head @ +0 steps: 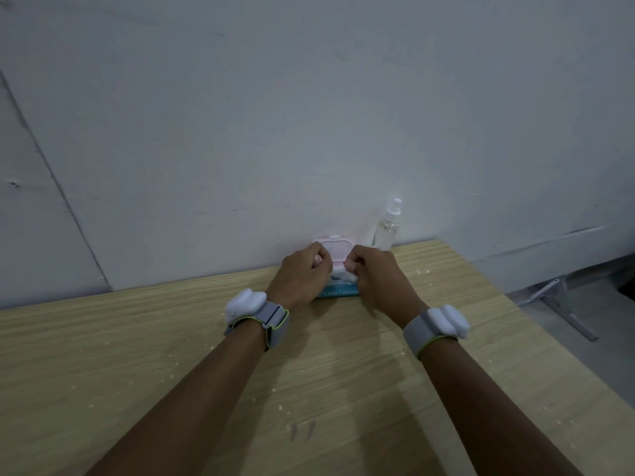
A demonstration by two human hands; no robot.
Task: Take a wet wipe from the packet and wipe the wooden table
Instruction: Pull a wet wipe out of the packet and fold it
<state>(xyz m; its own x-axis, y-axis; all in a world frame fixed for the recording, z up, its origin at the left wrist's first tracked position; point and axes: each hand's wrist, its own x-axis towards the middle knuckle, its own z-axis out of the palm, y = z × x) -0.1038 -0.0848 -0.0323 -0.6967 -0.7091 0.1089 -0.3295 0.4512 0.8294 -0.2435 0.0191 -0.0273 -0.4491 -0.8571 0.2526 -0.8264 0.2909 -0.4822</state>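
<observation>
**Both hands at the packet, wipe just starting to come out**

The packet (338, 291) lies flat on the desk (137, 355) close to the wall (309, 115), its pink lid (338, 249) flipped up and leaning back toward the wall. Its long axis seems to run left to right, though the hands cover most of it. The left hand (304, 274) sits on the packet's left side with its fingers (321, 257) curled in at the opening; whether they pinch the wipe or only steady the packet I cannot tell. The right hand (374, 274) has its fingers curled around a bit of white wipe (347, 271), bunched just over the opening.

The wipe sits between the two hands, touching the right one, so I judge the right hand is the one to draw it out, upward and toward the person, while the left holds the packet down. A clear spray bottle (388, 226) stands just behind the right hand, against the wall. Pale crumbs are scattered over the desk, so there is plenty left to wipe.
</observation>
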